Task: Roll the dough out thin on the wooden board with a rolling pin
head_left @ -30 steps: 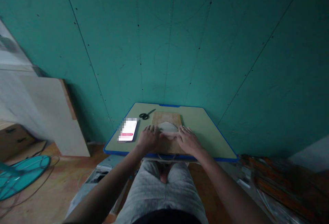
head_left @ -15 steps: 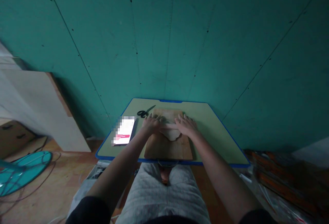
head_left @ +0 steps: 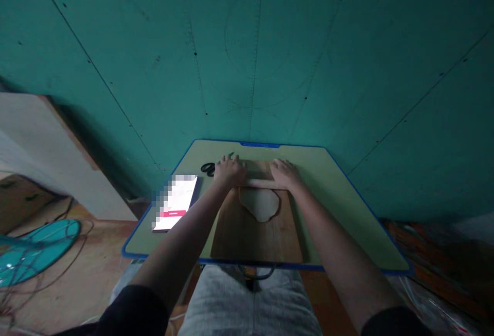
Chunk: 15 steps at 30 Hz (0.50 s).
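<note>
A wooden rolling pin [head_left: 260,183] lies crosswise on a wooden cutting board [head_left: 254,243]. My left hand [head_left: 230,170] is closed over its left end, and my right hand [head_left: 285,172] over its right end. Just on the near side of the pin, a thin flat sheet of dough [head_left: 260,205] rests on the board, rounded and uneven at its edge. Its far edge meets the pin. Beyond my left hand lie black-handled scissors [head_left: 208,168], their blades partly covered by that hand.
The board sits on a small pale table [head_left: 347,223] with a blue rim, against a green wall [head_left: 247,68]. A lit phone or tablet [head_left: 175,205] lies left of my left forearm. A turquoise round base [head_left: 42,248] with cables stands on the floor at left.
The rolling pin has gone from over the middle of the dough to its far edge, uncovering more of the sheet. My hands are farther apart, and the view has shifted closer to the table.
</note>
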### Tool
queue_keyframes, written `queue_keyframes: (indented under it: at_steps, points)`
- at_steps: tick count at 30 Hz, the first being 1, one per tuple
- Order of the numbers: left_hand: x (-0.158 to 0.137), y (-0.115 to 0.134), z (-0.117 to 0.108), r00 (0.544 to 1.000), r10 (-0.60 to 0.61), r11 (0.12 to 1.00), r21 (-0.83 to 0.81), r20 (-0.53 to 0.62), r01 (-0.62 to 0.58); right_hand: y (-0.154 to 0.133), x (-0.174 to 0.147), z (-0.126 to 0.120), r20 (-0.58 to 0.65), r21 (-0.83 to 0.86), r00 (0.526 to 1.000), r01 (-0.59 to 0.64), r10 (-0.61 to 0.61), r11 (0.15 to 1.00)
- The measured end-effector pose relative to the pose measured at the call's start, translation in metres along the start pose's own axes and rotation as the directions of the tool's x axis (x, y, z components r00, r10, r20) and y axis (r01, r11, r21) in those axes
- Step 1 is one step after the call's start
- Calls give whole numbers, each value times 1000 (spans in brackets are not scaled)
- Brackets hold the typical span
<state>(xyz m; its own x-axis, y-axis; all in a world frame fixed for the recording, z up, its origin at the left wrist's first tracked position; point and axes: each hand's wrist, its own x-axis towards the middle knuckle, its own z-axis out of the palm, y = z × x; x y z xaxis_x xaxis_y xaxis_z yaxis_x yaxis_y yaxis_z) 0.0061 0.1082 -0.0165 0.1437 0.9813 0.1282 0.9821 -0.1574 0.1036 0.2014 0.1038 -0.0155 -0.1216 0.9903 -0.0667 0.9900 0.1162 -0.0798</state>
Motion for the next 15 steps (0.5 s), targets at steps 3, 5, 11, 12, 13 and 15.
queue_keyframes:
  at_steps: [3, 5, 11, 12, 13, 15]
  points:
    - [8, 4, -4, 1000, -26, 1000, 6, 10, 26, 1, 9, 0, -67, 63, 993, -90, 94, 994]
    - [12, 4, -5, 999, -27, 1000, 16, 19, 27, 1, 14, 0, -90, 100, 988, -115, 124, 988]
    - [9, 4, -7, 998, -39, 999, 37, 46, 37, 0, 15, 0, -66, 169, 973, -206, 220, 964]
    - [7, 5, -8, 998, -43, 998, 40, 40, 41, -1, 14, 0, -54, 177, 973, -212, 224, 961]
    - [5, 5, -9, 998, -46, 998, 44, 31, 45, -2, 11, 0, -40, 188, 972, -221, 233, 957]
    - [-2, 8, -11, 999, -48, 997, 59, 5, 48, -3, 6, -1, -21, 210, 965, -251, 261, 945]
